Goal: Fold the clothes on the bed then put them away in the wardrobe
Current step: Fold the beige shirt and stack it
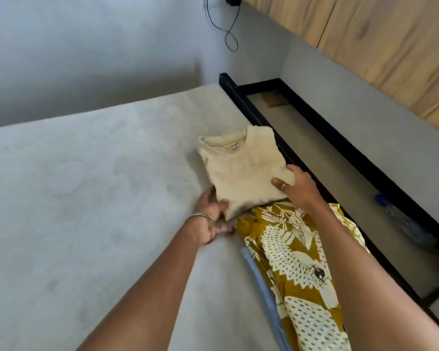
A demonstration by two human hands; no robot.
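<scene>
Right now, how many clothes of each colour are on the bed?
Cream: 1, the folded cream T-shirt
Mustard with white print: 1, the patterned garment
Light blue: 1, the blue garment, only an edge showing
Total: 3

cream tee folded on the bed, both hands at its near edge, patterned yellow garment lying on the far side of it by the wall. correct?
Not quite. The head view shows the patterned yellow garment on the near side of the cream tee, toward the person. The rest holds: left hand and right hand at its near edge.
</scene>
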